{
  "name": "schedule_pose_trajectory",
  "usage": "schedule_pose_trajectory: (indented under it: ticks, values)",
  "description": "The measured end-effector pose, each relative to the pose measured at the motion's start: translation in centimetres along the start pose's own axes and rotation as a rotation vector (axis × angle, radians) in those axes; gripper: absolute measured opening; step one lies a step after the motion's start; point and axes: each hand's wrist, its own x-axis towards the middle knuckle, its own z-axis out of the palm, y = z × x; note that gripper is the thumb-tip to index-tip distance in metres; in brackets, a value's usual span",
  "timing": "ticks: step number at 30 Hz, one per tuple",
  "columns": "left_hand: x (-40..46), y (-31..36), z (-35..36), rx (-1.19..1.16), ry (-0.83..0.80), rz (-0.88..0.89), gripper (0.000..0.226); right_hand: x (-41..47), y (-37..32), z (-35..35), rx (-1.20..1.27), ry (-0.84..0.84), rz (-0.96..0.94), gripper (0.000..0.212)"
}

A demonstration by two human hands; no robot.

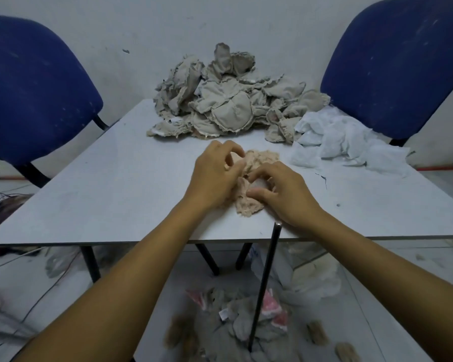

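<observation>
Our left hand and right hand both pinch the small peach frayed fabric piece at the centre of the grey table. We judge the work mid-way: the heap of beige padded cloth pieces at 12 o'clock is untouched, and the crumpled white linings at 2 o'clock look stripped.
</observation>
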Motion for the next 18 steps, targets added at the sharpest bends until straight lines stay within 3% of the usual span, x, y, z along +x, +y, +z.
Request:
schedule_pose_trajectory:
  ticks: [6, 9, 11, 14, 18]
  values:
    - [-0.2, 1.6, 2.0, -0.244, -0.317, -0.136, 0.026, 0.3, 0.0, -0.7, 0.457, 0.222, 0.281, 0.011]
    - [0.1, 1.7, 2.2, -0.371, -0.285, -0.202, 0.02, 0.2, -0.1, -0.9, 0.588, 0.221, 0.293, 0.008]
    - [0.3, 1.9, 2.1, -0.502, -0.215, -0.271, 0.016, 0.1, -0.2, -1.3, 0.69, 0.147, 0.256, 0.009]
    - [0.5, 1.9, 1.8, -0.693, -0.191, -0.438, 0.009, 0.0, -0.3, -2.1, 0.861, -0.052, 0.253, 0.034]
    - [0.6, 2.0, 0.9, -1.045, -0.413, -0.558, 0.012, -0.2, -0.4, -3.1, 1.078, -0.288, 0.237, 0.041]
